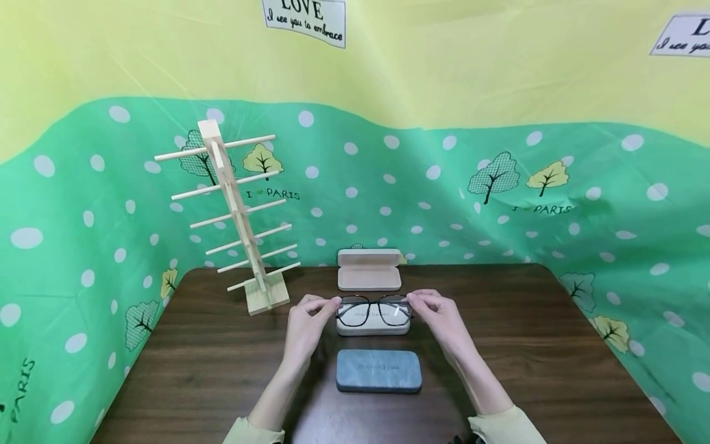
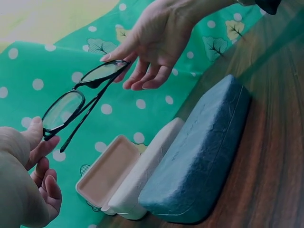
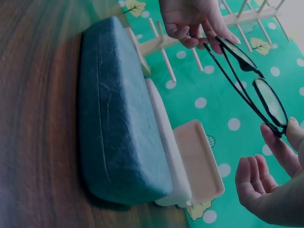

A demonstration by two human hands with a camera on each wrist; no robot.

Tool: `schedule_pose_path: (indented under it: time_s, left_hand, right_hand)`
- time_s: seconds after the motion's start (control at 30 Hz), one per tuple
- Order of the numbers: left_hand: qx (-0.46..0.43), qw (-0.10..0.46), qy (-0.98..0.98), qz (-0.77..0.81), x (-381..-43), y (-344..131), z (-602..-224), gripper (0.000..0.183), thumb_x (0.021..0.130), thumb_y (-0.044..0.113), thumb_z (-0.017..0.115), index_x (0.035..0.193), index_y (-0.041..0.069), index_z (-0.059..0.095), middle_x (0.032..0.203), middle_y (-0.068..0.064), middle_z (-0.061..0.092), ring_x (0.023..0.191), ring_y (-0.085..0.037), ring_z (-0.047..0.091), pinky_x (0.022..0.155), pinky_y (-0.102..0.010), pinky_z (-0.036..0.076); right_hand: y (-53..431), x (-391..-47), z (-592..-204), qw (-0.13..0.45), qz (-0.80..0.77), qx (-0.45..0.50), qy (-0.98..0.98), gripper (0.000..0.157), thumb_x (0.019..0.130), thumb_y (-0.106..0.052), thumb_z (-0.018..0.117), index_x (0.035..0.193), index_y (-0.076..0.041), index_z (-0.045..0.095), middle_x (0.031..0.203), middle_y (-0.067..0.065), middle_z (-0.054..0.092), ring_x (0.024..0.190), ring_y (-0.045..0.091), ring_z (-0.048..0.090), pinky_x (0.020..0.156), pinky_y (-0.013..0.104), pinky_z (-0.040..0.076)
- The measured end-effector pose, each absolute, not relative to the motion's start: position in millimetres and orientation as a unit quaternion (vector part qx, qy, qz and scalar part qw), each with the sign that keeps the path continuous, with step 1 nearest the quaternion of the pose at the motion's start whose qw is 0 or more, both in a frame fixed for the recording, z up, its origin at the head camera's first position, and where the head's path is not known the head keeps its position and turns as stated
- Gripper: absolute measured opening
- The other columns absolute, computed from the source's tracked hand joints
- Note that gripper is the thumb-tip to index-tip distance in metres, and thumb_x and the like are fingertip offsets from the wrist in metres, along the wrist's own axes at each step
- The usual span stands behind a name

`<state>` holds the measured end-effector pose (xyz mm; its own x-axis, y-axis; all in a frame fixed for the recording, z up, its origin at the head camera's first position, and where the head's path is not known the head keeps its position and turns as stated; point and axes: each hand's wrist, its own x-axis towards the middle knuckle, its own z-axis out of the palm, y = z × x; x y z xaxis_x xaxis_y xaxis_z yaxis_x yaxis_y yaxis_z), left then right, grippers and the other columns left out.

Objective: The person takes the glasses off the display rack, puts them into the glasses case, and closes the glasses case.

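Note:
Black-framed eyeglasses [image 1: 355, 314] hang level between both hands, above a closed pale glasses case [image 1: 373, 330]. My left hand [image 1: 306, 325] pinches one end of the frame between thumb and fingertips. At the opposite end, my right hand [image 1: 442, 316] pinches the other corner the same way. Both wrist views show the thin temples of the eyeglasses [image 2: 88, 111] [image 3: 247, 97] lying folded behind the lenses. Nearer the person, a closed blue glasses case [image 1: 379, 371] lies on the table. Beyond the pale case stands an open case [image 1: 369, 279] with a pinkish lining.
A wooden rack [image 1: 238, 213] with several crossbars stands at the back left on a square base. All the cases rest on a dark wooden table [image 1: 532, 345]. Behind it hangs a green and yellow patterned cloth [image 1: 383, 185].

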<state>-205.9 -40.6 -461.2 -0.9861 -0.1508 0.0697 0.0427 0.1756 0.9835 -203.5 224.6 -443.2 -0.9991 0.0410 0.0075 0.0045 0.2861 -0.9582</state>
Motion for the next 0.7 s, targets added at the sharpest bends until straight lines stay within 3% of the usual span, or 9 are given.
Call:
schedule_pose_path:
  time_s: [0.23, 0.47, 0.7]
  left_hand:
    - [0.023, 0.084, -0.779, -0.621, -219, -39, -461, 0.023, 0.093, 0.031, 0.078, 0.096, 0.009, 0.084, 0.094, -0.007, 0.070, 0.091, -0.009, 0.060, 0.084, -0.021, 0.046]
    - [0.011, 0.074, -0.787, -0.613, -234, -34, -463, 0.025, 0.098, 0.027, 0.072, 0.107, 0.006, 0.082, 0.103, -0.011, 0.069, 0.095, -0.011, 0.059, 0.084, -0.023, 0.047]
    - [0.032, 0.044, -0.783, -0.619, -253, -33, -464, 0.024, 0.097, 0.028, 0.072, 0.106, 0.007, 0.082, 0.106, -0.009, 0.070, 0.100, -0.015, 0.061, 0.089, -0.030, 0.046]
  right_hand:
    - [226, -222, -446, 0.016, 0.596, -0.026, -0.803, 0.040, 0.101, -0.030, 0.068, 0.109, 0.008, 0.076, 0.123, 0.017, 0.065, 0.104, 0.011, 0.058, 0.089, 0.036, 0.060]
    - [230, -238, -452, 0.001, 0.603, -0.041, -0.797, 0.044, 0.102, -0.037, 0.066, 0.116, 0.004, 0.075, 0.133, 0.017, 0.063, 0.109, 0.011, 0.057, 0.086, 0.025, 0.059]
    - [231, -260, -458, -0.003, 0.616, -0.047, -0.786, 0.045, 0.101, -0.034, 0.068, 0.117, 0.007, 0.073, 0.123, 0.014, 0.065, 0.093, 0.006, 0.061, 0.084, 0.024, 0.059]
